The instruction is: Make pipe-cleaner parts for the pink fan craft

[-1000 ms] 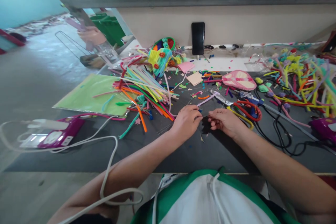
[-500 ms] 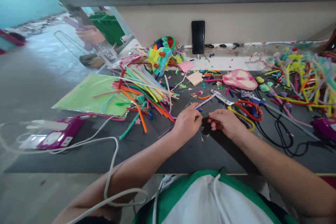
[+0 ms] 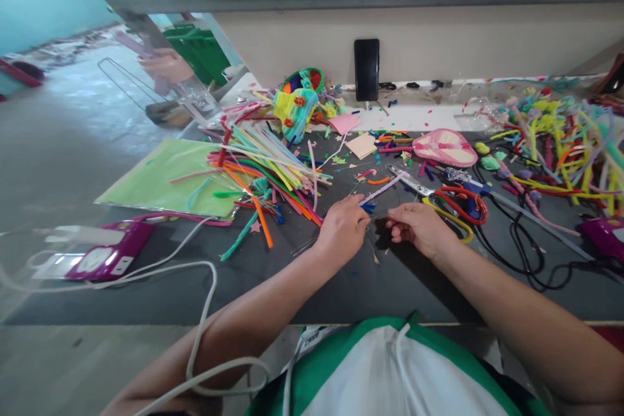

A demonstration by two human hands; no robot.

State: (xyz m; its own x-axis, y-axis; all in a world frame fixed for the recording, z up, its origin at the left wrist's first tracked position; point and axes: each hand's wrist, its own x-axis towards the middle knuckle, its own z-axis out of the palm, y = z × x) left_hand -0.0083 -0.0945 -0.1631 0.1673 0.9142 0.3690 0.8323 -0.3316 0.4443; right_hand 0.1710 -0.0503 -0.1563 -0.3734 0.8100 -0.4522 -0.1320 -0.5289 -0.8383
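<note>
My right hand (image 3: 422, 229) is closed in a pinch just above the dark tabletop. A thin wire (image 3: 379, 216), hard to make out, runs from its fingertips toward my left hand (image 3: 342, 227). That left hand is low over the table with its fingers bent together; what sits between them is hidden. At its fingertips lies the near end of a lilac pipe cleaner (image 3: 385, 188), slanting away to the right. Small blue pieces (image 3: 369, 208) rest beside those fingers. Scissors with red and yellow handles (image 3: 458, 208) lie beyond my right hand.
Left of my hands is a pile of coloured pipe cleaners (image 3: 273, 162) on a green sheet (image 3: 160, 179). A pink heart-shaped piece (image 3: 444, 147) and a phone (image 3: 366, 69) are at the back. Black cables (image 3: 517, 240) and more pipe cleaners (image 3: 560, 149) crowd the right. A white cable (image 3: 207, 299) crosses my left arm.
My left hand has shifted slightly left, widening the gap to my right hand, and the thin wire shows more between them. The right hand has barely moved.
</note>
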